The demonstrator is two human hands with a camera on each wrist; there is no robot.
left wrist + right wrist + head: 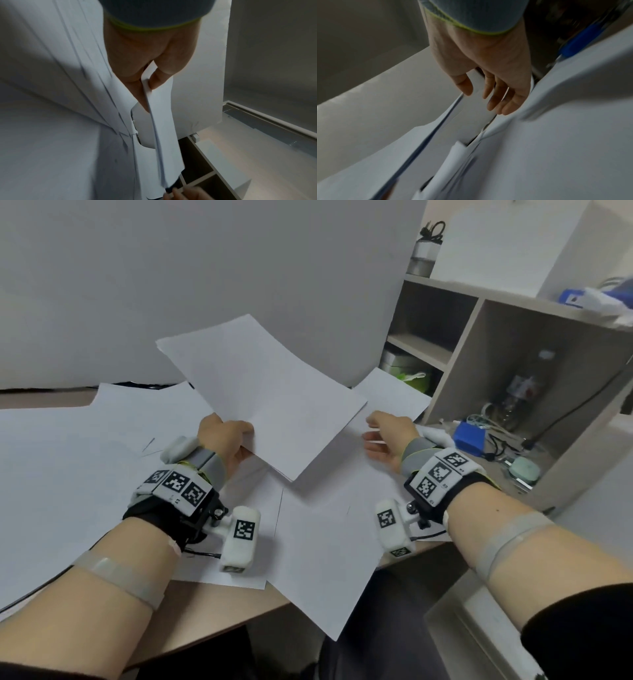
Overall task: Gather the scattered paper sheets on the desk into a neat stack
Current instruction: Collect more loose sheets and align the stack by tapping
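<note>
A thin stack of white sheets [263, 398] is gripped at its near left edge by the left hand [224, 436], thumb on top and fingers curled beneath, and is held tilted above the desk [212, 607]. In the left wrist view the stack's edge [155, 121] is seen pinched between thumb and fingers. The right hand [388, 440] is held loose just beside the stack's right corner, fingers relaxed and nothing grasped; in the right wrist view its fingertips [494, 104] are seen close to the paper edges, though contact cannot be made out through the blur.

More loose sheets [85, 446] are spread flat over the desk under both hands, overlapping one another, and one sheet [329, 559] is left hanging over the near desk edge. No print can be seen on any sheet.

Black-and-white square markers [181, 484] are carried on both wrist bands; no readable words are shown on them.

To the right a shelf unit [479, 337] is placed, with a blue box [469, 436], cables and a bottle inside; their labels are too blurred to be read. A green box [407, 371] is set in a lower compartment.
</note>
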